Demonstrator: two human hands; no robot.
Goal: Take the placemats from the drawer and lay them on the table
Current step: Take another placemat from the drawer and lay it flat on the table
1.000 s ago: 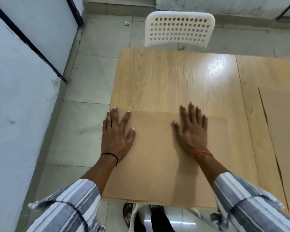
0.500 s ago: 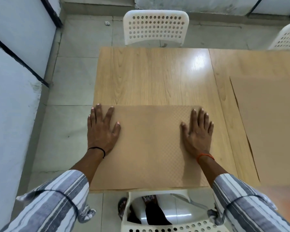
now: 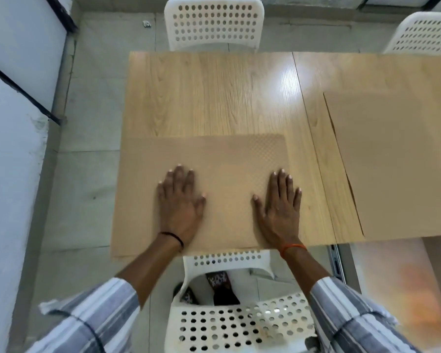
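Observation:
A tan textured placemat (image 3: 214,159) lies flat on the near left part of the light wooden table (image 3: 214,93), its near edge at the table's front edge. My left hand (image 3: 180,202) rests palm down on the mat's left middle, fingers spread. My right hand (image 3: 280,205) presses flat on the mat's right side, its outer fingers reaching the mat's right edge. A second tan placemat (image 3: 392,161) lies on the table to the right, apart from both hands.
A white perforated chair (image 3: 214,24) stands at the table's far side, another (image 3: 423,34) at the far right. A third white chair (image 3: 239,322) is under me at the near edge. A white wall (image 3: 8,174) runs along the left.
My left hand slid rightward from the mat's left edge toward its middle. My right hand stayed near the right edge. The view shifted right, showing more of the second mat.

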